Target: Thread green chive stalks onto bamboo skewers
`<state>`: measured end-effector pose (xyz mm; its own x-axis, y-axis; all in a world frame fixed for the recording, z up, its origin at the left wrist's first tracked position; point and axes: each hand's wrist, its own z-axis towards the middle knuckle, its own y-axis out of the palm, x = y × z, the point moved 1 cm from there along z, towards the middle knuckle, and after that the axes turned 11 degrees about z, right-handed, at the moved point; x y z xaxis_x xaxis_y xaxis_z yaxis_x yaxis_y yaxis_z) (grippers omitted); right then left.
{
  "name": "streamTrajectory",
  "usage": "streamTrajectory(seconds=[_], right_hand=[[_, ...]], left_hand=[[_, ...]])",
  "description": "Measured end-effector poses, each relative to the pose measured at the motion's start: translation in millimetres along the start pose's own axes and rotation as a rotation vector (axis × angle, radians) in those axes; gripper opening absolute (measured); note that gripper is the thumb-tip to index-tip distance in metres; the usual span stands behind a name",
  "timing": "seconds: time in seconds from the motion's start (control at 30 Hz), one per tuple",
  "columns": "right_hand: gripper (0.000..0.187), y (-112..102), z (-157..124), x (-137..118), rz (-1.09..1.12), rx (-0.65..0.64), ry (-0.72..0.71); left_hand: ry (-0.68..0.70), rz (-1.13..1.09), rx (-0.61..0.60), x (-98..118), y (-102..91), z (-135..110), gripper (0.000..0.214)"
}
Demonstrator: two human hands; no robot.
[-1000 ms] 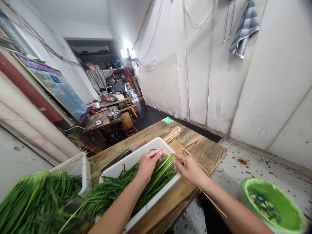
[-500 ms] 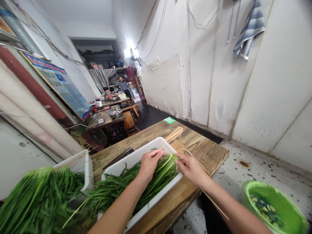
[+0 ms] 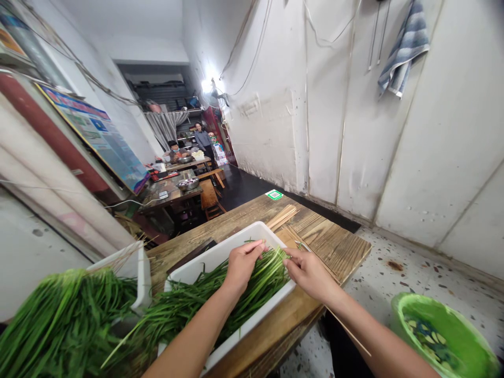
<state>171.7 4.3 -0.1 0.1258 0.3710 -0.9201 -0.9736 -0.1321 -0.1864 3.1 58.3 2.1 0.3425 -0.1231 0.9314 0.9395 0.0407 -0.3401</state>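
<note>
Garlic chives (image 3: pixel 252 291), long and green with pale stem ends, lie in a white plastic tray (image 3: pixel 188 273) on the wooden table. My left hand (image 3: pixel 243 265) is above the tray, thumb and forefinger pinched near the pale stems; what lies between the fingertips is small and partly hidden, seemingly a chive stem. Just right of it, my right hand (image 3: pixel 309 270) is closed at the tray's right end, on a thin bamboo skewer (image 3: pixel 348 332) that sticks out below the palm. Its fingertips touch the chive stem ends.
Loose bamboo skewers (image 3: pixel 281 218) lie beyond the tray on the table (image 3: pixel 331 233). A second white bin (image 3: pixel 145 275) at left bears a heap of skewered chives (image 3: pixel 71 310). A green bucket (image 3: pixel 444 336) stands on the floor at right. Two people are at tables far back.
Both hands keep nearly the same pose over the tray. The view has shifted very slightly; the chives and skewers look unchanged.
</note>
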Motion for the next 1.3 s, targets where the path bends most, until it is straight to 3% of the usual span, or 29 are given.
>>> streamTrajectory(seconds=[0.47, 0.7, 0.93, 1.3], right_hand=[[0.029, 0, 0, 1, -0.038, -0.001, -0.001], [0.029, 1, 0, -1, -0.011, 0.033, -0.004], [0.03, -1, -8, -3, -0.041, 0.042, 0.016], [0.03, 0, -10, -5, -0.024, 0.017, 0.02]], left_hand=[[0.035, 0.089, 0.015, -4, 0.2, 1, 0.029], [0.108, 0.12, -0.179, 4, 5.1, -5, 0.022], [0.002, -0.004, -0.11, 9, 4.1, -7, 0.029], [-0.048, -0.067, -0.078, 6, 4.2, -4, 0.034]])
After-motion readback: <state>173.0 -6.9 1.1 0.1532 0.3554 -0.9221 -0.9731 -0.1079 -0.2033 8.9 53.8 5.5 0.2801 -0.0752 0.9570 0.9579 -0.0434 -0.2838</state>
